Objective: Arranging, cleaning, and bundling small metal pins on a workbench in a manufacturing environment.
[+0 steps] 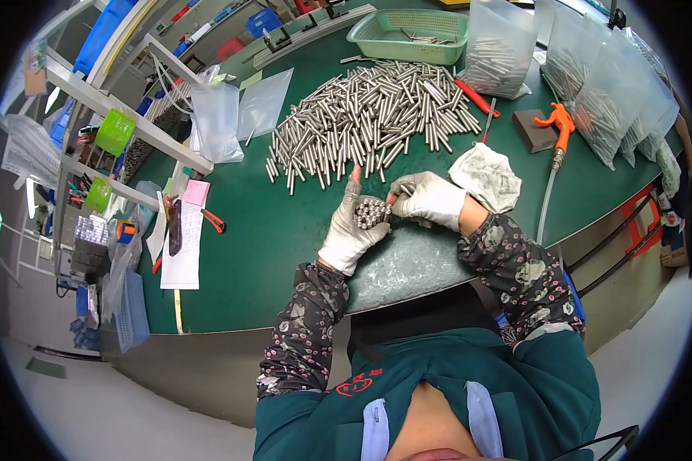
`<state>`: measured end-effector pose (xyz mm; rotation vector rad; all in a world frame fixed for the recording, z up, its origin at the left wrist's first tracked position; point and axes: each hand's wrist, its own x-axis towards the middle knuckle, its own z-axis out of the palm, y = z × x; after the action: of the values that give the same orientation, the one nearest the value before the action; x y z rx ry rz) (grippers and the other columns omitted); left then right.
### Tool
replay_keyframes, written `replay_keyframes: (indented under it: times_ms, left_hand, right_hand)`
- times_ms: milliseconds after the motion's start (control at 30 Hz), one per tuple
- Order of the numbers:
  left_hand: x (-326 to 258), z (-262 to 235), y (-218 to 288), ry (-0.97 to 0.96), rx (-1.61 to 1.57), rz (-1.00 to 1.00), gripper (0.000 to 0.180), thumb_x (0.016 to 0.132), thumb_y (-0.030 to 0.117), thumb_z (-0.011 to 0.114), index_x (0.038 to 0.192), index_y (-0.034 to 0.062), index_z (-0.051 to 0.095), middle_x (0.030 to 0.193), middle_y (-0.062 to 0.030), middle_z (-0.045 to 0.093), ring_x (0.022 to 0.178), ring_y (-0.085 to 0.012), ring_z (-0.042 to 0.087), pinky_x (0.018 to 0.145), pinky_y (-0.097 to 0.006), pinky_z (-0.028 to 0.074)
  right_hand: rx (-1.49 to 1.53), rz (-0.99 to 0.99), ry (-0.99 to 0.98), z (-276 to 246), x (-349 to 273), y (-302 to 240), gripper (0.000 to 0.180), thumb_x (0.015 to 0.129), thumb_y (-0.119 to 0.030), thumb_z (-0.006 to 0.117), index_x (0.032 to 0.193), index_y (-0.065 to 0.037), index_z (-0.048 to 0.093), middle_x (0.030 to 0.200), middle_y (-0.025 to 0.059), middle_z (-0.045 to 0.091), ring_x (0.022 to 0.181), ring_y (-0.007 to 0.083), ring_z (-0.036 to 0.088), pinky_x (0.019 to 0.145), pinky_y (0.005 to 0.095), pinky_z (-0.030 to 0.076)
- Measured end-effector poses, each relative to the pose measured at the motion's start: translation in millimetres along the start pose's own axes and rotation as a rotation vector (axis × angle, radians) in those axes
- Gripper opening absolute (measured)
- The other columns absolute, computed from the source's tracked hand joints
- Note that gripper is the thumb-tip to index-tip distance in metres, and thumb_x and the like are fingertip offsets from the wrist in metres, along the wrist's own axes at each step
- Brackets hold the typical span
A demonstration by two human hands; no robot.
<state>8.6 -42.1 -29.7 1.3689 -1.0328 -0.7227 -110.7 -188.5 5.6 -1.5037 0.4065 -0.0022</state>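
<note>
A tight bundle of short metal pins [372, 213] is gripped in my left hand [344, 237], with the round pin ends facing up. My right hand [432, 201] is closed beside the bundle, its fingertips at the bundle's right side. A metal pin seems to show between its thumb and fingers, partly hidden by the glove. Both hands wear white gloves that leave some fingertips bare. Just beyond them a wide heap of loose metal pins [377, 115] spreads over the green table [246, 253]. A crumpled white cloth [486, 178] lies right of my right hand.
A green basket [411, 48] with a few pins stands behind the heap. Pin-filled plastic bags [500, 58] stand at the far right. Nearer are red-handled pliers [477, 98], a dark block [533, 131] and an orange air gun [561, 127]. Papers [181, 257] lie at left.
</note>
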Motion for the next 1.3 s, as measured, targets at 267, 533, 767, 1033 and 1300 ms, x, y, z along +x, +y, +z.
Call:
replay_keyframes:
  times_ms: [267,533,767,1033,1300]
  left_hand:
    - [0,1,-5,0.012,0.024,0.034,0.101,0.063,-0.008,0.067,0.142,0.0215,0.013,0.083,0.0005,0.055,0.072,-0.0078,0.054,0.069,-0.021,0.046]
    - [0,1,-3,0.002,0.021,0.033,0.101,0.062,-0.008,0.068,0.142,0.0212,0.013,0.082,0.0018,0.054,0.071,-0.0069,0.052,0.068,-0.02,0.045]
    - [0,2,-3,0.005,0.017,0.033,0.102,0.061,-0.009,0.067,0.142,0.0191,0.012,0.08,0.0017,0.053,0.071,-0.0069,0.052,0.069,-0.02,0.045]
    - [1,5,-8,0.052,0.155,0.159,0.102,0.061,-0.006,0.071,0.142,0.019,0.013,0.084,-0.0009,0.055,0.073,-0.0084,0.053,0.068,-0.021,0.045]
    - [1,3,-13,0.031,0.129,0.169,0.102,0.061,-0.006,0.072,0.142,0.0203,0.014,0.084,0.0,0.054,0.072,-0.0078,0.053,0.068,-0.021,0.045]
  right_hand:
    - [0.0,-0.018,-0.003,1,-1,1,0.02,0.073,-0.013,0.06,0.089,-0.001,0.059,0.062,0.0,0.053,0.045,0.0061,0.043,0.04,0.0217,0.035]
    - [0.008,-0.016,-0.006,2,-2,1,0.02,0.073,-0.013,0.061,0.089,-0.002,0.059,0.063,-0.0004,0.053,0.046,0.0059,0.044,0.041,0.0215,0.035]
    - [-0.073,-0.051,0.025,3,-4,3,0.021,0.072,-0.017,0.061,0.087,-0.002,0.06,0.064,0.001,0.055,0.051,0.0066,0.046,0.046,0.0226,0.038]
    - [-0.161,-0.098,0.134,12,-9,18,0.022,0.069,-0.018,0.064,0.081,0.0,0.06,0.064,0.0033,0.057,0.056,0.0094,0.05,0.054,0.0241,0.043]
    - [-0.124,-0.279,0.306,26,-11,29,0.02,0.071,-0.016,0.064,0.08,0.001,0.059,0.065,0.0047,0.058,0.061,0.0081,0.052,0.058,0.0238,0.044]
